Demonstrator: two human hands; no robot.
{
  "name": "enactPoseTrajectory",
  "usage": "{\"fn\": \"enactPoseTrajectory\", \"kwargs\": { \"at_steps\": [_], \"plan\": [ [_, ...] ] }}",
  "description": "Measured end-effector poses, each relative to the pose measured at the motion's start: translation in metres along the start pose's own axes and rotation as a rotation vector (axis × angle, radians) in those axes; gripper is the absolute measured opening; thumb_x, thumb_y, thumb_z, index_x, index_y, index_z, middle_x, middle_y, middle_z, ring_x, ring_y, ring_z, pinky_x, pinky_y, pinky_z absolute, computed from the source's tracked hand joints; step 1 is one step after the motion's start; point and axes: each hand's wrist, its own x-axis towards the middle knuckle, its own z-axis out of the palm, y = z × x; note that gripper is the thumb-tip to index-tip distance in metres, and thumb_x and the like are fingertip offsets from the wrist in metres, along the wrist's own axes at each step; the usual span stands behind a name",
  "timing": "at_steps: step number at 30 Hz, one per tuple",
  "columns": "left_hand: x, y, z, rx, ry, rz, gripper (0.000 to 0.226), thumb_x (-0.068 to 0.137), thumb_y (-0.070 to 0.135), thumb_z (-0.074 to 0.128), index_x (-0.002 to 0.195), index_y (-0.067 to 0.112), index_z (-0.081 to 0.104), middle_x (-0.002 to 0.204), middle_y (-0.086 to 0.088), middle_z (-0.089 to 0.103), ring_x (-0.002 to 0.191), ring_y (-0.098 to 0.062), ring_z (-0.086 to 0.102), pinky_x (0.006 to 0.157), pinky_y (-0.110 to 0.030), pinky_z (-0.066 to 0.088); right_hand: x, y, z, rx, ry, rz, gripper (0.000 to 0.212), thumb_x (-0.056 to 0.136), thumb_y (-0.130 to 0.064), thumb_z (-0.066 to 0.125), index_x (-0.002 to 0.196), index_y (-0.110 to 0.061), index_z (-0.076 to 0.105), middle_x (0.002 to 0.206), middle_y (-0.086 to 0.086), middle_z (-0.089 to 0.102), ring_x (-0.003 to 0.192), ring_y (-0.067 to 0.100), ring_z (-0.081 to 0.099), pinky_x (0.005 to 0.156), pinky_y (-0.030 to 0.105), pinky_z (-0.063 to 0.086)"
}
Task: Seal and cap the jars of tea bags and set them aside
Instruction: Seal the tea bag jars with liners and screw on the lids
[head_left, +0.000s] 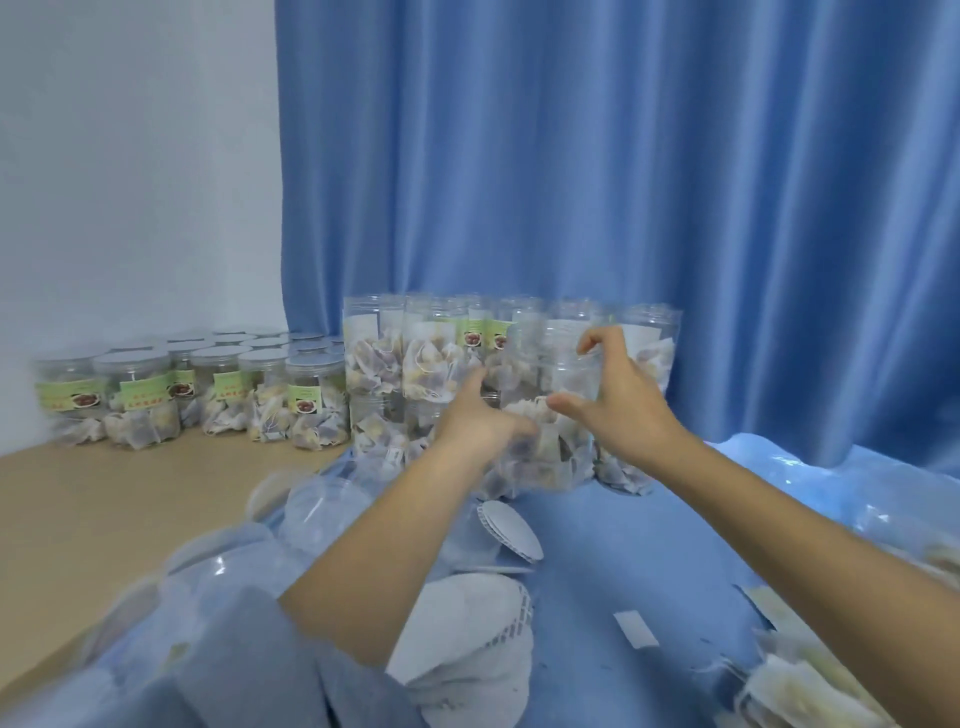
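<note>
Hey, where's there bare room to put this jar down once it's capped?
Bare wooden floor lies in front of the capped jars, left of the lids. Bare blue sheet lies between the seal discs and the loose tea bags. It is crowded at the stacked open jars around both hands.

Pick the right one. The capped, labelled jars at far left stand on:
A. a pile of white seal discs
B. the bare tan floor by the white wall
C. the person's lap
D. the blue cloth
B: the capped jars stand on the tan floor, left of the blue cloth.
</note>
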Motion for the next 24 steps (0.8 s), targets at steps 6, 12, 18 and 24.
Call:
{"fn": "enactPoseTrajectory", "kwargs": {
  "at_steps": [6,12,18,24],
  "plan": [
    [-0.075,-0.049,0.061,-0.034,-0.009,0.036,0.103,0.066,0.015,0.082,0.148,0.029,0.021,0.140,-0.002,0.047,0.126,-0.021,0.046,0.091,-0.029,0.042,-0.109,0.032,-0.003,0.145,-0.072,0.053,0.048,0.086,-0.021,0.064,0.106,-0.037,0.023,0.104,0.003,0.052,0.080,0.017,0.050,0.066,0.026,0.037],
    [-0.106,-0.088,0.098,-0.093,0.027,0.002,0.105,0.068,0.018,0.082,0.149,0.034,0.017,0.149,-0.001,0.038,0.133,-0.020,0.040,0.105,-0.035,0.039,-0.160,0.059,-0.001,0.252,-0.031,0.125,0.068,0.084,-0.022,0.067,0.131,-0.038,0.021,0.109,-0.009,0.051,0.096,0.027,0.061,0.083,0.051,0.051],
    [-0.109,-0.108,0.107,-0.133,0.074,0.072,0.093,0.071,0.023,0.079,0.144,0.042,0.024,0.144,0.007,0.042,0.128,-0.017,0.044,0.102,-0.034,0.041,-0.170,0.077,0.004,0.093,-0.031,0.176,0.083,0.083,-0.050,0.062,0.143,-0.039,0.008,0.119,-0.013,0.056,0.094,0.014,0.064,0.085,0.038,0.053],
    [-0.115,-0.126,0.116,-0.038,0.139,0.093,0.089,0.070,0.043,0.077,0.144,0.023,0.033,0.145,0.004,0.042,0.133,-0.015,0.039,0.109,-0.041,0.035,-0.160,0.080,-0.023,-0.266,-0.348,0.359,0.063,0.086,-0.042,0.055,0.142,-0.024,0.033,0.125,0.000,0.055,0.106,0.019,0.057,0.088,0.032,0.046]
  ]
}}
